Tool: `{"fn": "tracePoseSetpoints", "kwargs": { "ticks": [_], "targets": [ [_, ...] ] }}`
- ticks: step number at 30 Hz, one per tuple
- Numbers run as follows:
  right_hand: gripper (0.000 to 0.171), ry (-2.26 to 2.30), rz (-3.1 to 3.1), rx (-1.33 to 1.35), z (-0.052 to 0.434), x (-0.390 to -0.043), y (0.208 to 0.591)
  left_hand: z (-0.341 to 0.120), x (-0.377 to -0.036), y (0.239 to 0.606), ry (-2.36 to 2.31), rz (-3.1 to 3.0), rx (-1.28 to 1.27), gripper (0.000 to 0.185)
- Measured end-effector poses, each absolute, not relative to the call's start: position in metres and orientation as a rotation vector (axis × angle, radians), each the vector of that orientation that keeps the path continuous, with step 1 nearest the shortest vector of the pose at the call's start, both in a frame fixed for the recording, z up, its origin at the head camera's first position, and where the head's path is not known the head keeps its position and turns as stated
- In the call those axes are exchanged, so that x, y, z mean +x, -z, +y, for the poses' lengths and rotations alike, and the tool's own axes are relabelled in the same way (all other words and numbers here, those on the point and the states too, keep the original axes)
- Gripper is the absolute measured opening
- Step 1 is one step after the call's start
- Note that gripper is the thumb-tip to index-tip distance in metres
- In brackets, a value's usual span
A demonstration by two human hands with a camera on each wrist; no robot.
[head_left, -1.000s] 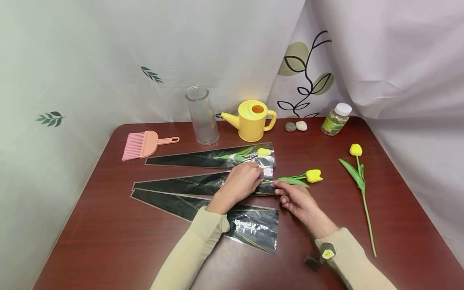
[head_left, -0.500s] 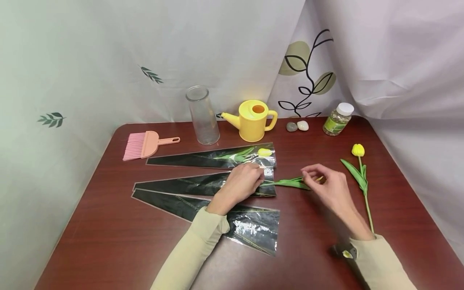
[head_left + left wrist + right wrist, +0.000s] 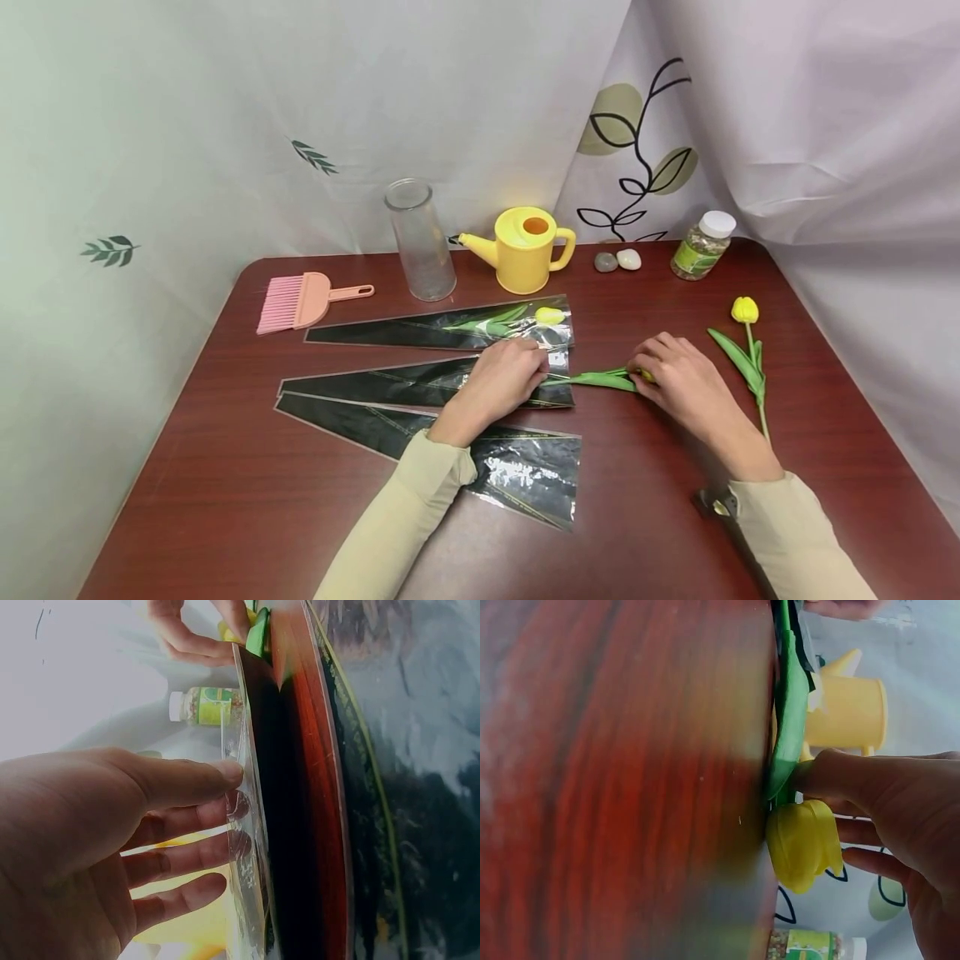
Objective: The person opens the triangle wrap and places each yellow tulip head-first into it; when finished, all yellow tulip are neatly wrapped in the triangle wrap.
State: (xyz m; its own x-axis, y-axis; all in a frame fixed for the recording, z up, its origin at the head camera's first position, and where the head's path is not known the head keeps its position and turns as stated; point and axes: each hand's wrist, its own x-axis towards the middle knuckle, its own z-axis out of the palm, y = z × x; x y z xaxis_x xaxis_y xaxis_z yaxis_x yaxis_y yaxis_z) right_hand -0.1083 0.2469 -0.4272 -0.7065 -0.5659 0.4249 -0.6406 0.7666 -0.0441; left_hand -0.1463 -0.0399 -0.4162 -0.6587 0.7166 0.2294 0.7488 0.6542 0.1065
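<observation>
A yellow tulip lies on the red-brown table, its stem inside the middle plastic sleeve. The right hand curls its fingers around the bloom. The left hand presses relaxed fingers on the sleeve's mouth. Another tulip lies just right.

The right hand, a second ago near the sleeve's mouth, has moved right along the tulip and now covers its yellow bloom.

Home craft corner; leaf-print curtains; wooden table; watering can
</observation>
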Motion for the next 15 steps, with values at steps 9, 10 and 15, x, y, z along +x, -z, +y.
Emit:
{"fn": "tracePoseSetpoints", "kwargs": {
  "ticks": [9, 10, 15],
  "targets": [
    [0.016, -0.14, -2.534, 0.892, 0.247, -0.11, 0.427, -0.039, -0.146, 0.416, 0.296, -2.72, -1.196, 0.01],
    [0.015, -0.147, -2.54, 0.888, 0.246, -0.11, 0.427, -0.039, -0.146, 0.415, 0.294, -2.719, -1.2, 0.01],
    [0.013, -0.2, -2.577, 0.875, 0.236, -0.109, 0.427, -0.038, -0.146, 0.415, 0.305, -2.713, -1.216, 0.009]
  ]
}}
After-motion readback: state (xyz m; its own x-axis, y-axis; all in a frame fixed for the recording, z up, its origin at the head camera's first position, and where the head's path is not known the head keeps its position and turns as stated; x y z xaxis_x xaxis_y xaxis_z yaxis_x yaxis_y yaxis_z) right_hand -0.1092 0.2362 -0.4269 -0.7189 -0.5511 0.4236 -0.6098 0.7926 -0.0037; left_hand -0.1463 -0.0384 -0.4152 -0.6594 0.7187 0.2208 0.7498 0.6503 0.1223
